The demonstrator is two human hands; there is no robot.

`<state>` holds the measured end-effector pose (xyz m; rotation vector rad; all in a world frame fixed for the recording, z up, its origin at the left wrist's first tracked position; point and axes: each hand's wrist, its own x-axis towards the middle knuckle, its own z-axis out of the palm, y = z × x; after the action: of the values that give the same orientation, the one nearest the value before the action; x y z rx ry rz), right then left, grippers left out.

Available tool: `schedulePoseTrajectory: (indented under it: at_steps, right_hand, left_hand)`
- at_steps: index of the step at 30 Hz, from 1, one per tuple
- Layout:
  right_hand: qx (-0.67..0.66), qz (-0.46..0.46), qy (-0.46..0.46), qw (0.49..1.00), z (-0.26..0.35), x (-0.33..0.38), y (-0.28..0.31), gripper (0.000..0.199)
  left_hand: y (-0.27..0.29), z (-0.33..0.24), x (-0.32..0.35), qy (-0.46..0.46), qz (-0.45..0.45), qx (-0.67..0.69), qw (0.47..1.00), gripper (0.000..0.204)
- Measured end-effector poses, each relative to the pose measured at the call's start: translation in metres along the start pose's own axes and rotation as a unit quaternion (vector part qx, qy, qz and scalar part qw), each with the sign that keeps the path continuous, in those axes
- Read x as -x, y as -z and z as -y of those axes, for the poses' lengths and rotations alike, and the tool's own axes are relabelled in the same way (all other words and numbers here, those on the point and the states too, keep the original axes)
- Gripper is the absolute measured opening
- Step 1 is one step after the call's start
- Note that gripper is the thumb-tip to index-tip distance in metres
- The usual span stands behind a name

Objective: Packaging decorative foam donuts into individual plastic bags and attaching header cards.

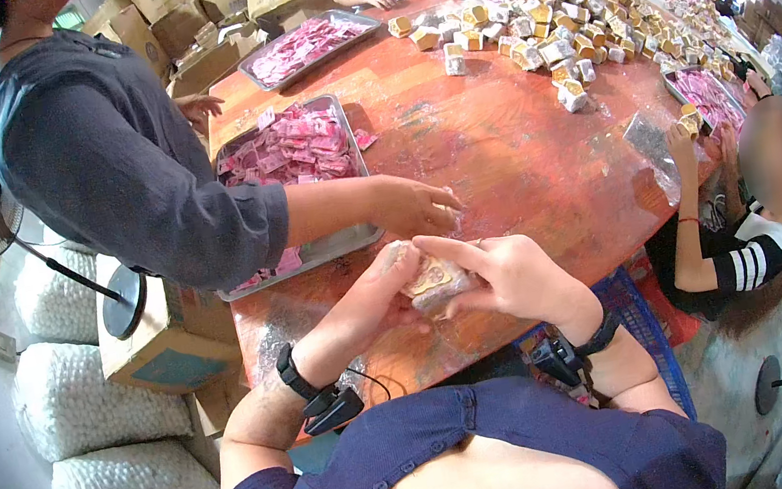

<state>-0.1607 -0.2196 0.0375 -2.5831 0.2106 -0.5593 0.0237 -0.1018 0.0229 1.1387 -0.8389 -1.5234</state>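
My left hand (370, 295) and my right hand (507, 273) meet over the near edge of the orange-brown table (511, 166). Together they grip one small wrapped packet (434, 281) with a yellow-brown centre inside clear film. My left fingers curl round its left end while my right index finger lies across its top. A black strap with a small device sits on each of my wrists. Just beyond, a co-worker's hand (416, 206) in a grey sleeve rests on the table.
A metal tray (336, 246) of pink sachets lies left of my hands, another tray (316, 45) farther back. Several gold-and-white wrapped pieces (561, 27) are heaped at the far right. A seated person (761, 219) works at right. White sacks (97, 410), cardboard boxes and a fan stand at left.
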Motion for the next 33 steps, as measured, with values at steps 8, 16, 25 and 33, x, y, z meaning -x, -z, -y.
schedulePoseTrajectory:
  at_steps: [8, 16, 25, 33]
  right_hand:
    - [-0.286, -0.031, -0.176, 0.941, -0.024, 0.060, 0.045, 0.063]
    - [0.127, 0.108, -0.570, 0.804, -0.057, 0.219, 0.085, 0.058]
    - [0.078, 0.017, -0.238, 0.968, -0.062, 0.032, 0.023, 0.042]
    - [0.125, -0.028, -0.027, 0.991, -0.099, -0.173, -0.108, 0.036]
  left_hand:
    - [0.053, -0.012, 0.041, -0.072, -0.006, -0.425, 0.902, 0.042]
    - [0.110, 0.047, 0.106, -0.079, -0.163, -0.688, 0.702, 0.050]
    - [0.102, 0.058, 0.109, -0.076, -0.196, -0.696, 0.687, 0.019]
    - [0.079, 0.043, 0.116, -0.158, -0.281, -0.677, 0.662, 0.010]
